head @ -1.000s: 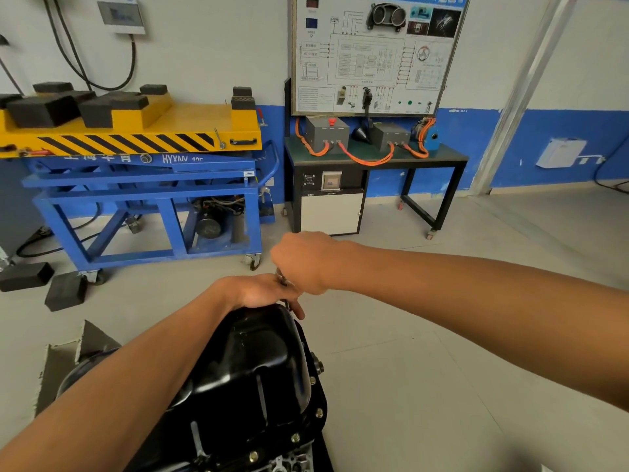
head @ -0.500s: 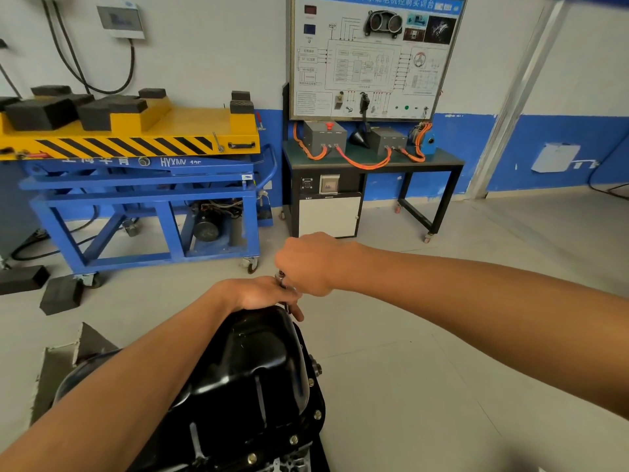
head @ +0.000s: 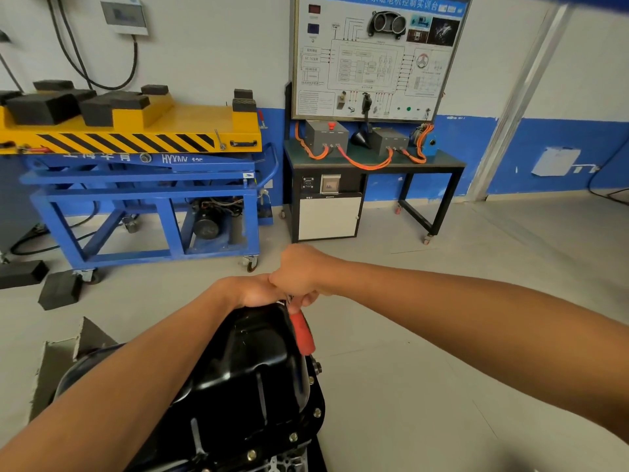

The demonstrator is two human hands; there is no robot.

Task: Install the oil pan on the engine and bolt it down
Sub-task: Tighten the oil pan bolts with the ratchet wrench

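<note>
At the oil pan's (head: 252, 369) far end, the right hand (head: 299, 274) clenches a red-handled tool (head: 302, 332). The left hand (head: 253, 291) seemingly rests on the pan, its fingers hidden and its hold impossible to tell.

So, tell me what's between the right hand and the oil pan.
A red tool handle, gripped by the right hand, slants down by the pan's right side; head view.

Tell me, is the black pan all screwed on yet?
Nearly, it seems. The oil pan already sits on the engine, with bolts in along its right edge. Right now the right hand grips a red-handled tool at the pan's far end, left hand beside it. To do: finishing that end; the pan's left edge is hidden.
</note>
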